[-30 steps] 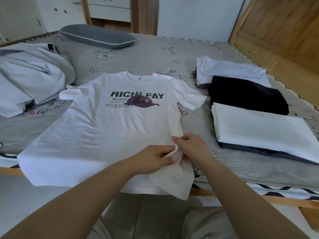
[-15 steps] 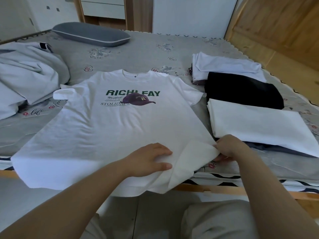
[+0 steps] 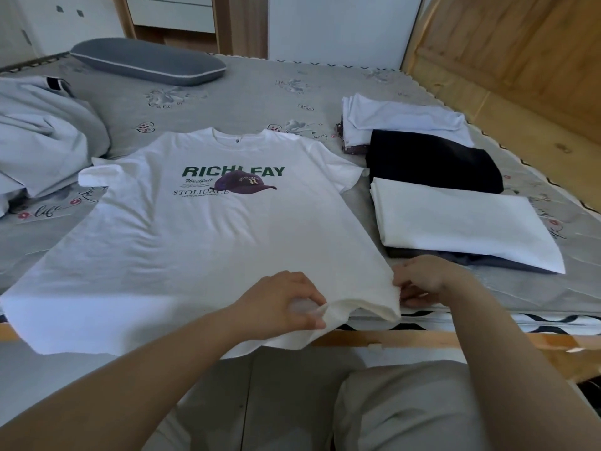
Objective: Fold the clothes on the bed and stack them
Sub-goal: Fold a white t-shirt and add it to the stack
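White printed T-shirt (image 3: 208, 242) spread front-up on the bed (image 3: 260, 92).
Left hand (image 3: 286, 301) pinches its near hem; right hand (image 3: 422, 281), fingers curled, grips the hem's right corner.

A white T-shirt (image 3: 208, 242) printed with green "RICHLEAY" lettering and a purple cap is spread flat, front up, at the bed's (image 3: 260, 92) near edge, its hem overhanging. Folded white (image 3: 455, 222), black (image 3: 432, 161) and white (image 3: 403, 120) garments are laid along the right edge.
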